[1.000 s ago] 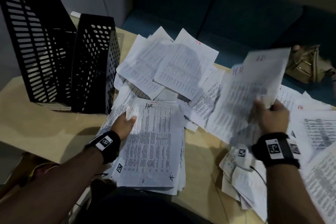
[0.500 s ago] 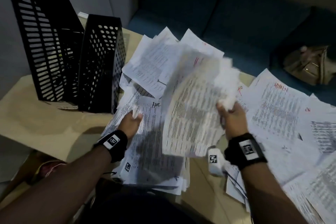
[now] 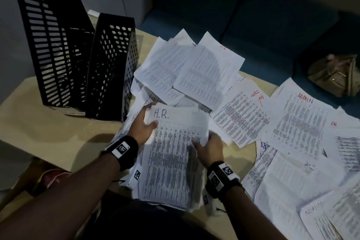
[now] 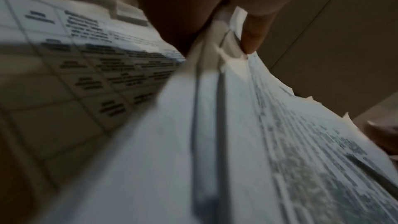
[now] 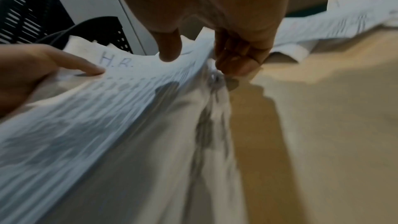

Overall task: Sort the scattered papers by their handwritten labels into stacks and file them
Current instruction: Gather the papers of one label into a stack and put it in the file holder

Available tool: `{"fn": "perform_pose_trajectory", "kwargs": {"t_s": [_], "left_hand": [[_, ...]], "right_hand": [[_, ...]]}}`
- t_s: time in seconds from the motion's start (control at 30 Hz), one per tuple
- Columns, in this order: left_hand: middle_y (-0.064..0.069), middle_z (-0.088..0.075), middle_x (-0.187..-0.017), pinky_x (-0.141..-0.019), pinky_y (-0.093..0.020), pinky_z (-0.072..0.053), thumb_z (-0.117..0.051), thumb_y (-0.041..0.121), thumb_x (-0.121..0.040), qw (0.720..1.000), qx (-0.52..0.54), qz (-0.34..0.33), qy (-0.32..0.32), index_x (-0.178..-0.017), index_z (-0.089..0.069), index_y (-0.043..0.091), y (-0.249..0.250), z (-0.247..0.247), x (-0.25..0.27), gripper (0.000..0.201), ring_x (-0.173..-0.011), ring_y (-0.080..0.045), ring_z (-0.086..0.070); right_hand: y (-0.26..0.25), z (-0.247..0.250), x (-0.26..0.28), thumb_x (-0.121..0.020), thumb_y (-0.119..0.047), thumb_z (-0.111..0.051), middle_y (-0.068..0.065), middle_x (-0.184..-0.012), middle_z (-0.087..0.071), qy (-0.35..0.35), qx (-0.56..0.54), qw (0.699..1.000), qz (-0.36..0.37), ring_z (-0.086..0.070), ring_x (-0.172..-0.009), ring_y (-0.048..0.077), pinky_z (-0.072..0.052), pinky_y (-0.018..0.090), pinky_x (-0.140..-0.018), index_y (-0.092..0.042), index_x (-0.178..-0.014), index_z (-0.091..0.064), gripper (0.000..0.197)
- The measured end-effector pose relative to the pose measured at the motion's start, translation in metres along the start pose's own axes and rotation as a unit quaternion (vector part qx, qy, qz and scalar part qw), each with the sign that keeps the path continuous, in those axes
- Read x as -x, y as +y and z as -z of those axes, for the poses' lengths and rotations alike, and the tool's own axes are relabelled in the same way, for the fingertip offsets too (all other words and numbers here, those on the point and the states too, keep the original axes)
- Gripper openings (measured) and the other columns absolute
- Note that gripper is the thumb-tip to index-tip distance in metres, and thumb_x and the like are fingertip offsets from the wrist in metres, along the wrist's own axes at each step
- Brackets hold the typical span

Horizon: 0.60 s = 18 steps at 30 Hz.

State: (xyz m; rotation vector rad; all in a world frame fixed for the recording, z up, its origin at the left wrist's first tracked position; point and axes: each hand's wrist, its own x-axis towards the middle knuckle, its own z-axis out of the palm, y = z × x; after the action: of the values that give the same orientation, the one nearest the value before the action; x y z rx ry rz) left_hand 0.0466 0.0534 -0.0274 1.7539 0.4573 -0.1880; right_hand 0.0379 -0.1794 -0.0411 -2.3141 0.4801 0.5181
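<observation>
Both hands [image 3: 143, 129] [image 3: 211, 147] pinching the H.R. stack [image 3: 173, 161] mid-frame, thumbs on top; loose grip could fan sheets across tabletop [image 3: 48, 134].

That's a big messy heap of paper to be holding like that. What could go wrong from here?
The H.R. stack is thick and its edges are uneven; the left hand and right hand grip it only at the sides, so sheets might slip out. It also juts over the table edge, so loose pages could fall. ADMIN sheets overlap H.R. ones nearby, so a wrong page could get scooped in.
</observation>
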Motion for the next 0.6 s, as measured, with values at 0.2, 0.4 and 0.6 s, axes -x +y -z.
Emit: {"fn": "perform_pose_trajectory", "kwargs": {"t_s": [0.2,0.4,0.6], "left_hand": [[-0.006,-0.059,-0.115,-0.056,-0.027,-0.057,-0.050,0.002,-0.088,0.974,-0.158,-0.045,-0.156,-0.118,-0.044,0.054,0.020,-0.005,0.006,0.060,-0.077,-0.022,-0.064],[0.000,-0.062,-0.114,-0.063,-0.024,-0.057,-0.064,0.020,-0.086,0.977,-0.147,-0.074,-0.135,-0.122,-0.037,0.048,0.022,-0.008,0.009,0.053,-0.082,-0.011,-0.066],[0.003,-0.061,-0.119,-0.091,-0.035,-0.048,-0.063,0.019,-0.091,0.995,-0.081,0.030,-0.050,-0.133,-0.049,0.024,0.000,0.002,0.010,0.044,-0.111,-0.020,-0.059]], "right_hand": [[-0.032,0.034,-0.036,-0.088,-0.037,-0.064,0.010,-0.148,-0.026,-0.002,0.105,0.976,0.190,-0.046,-0.124,0.030,-0.046,0.041,-0.100,-0.027,-0.145,-0.030,0.067],[-0.034,0.028,-0.044,-0.094,-0.054,-0.041,0.001,-0.127,-0.056,-0.056,0.226,0.944,0.233,-0.056,-0.112,0.027,-0.050,0.044,-0.090,-0.032,-0.121,-0.062,0.040],[-0.054,0.051,-0.078,-0.092,-0.049,-0.050,0.004,-0.102,-0.061,0.033,0.004,0.996,0.082,-0.058,-0.092,0.021,-0.041,0.025,-0.081,-0.013,-0.111,-0.067,0.044]]}}
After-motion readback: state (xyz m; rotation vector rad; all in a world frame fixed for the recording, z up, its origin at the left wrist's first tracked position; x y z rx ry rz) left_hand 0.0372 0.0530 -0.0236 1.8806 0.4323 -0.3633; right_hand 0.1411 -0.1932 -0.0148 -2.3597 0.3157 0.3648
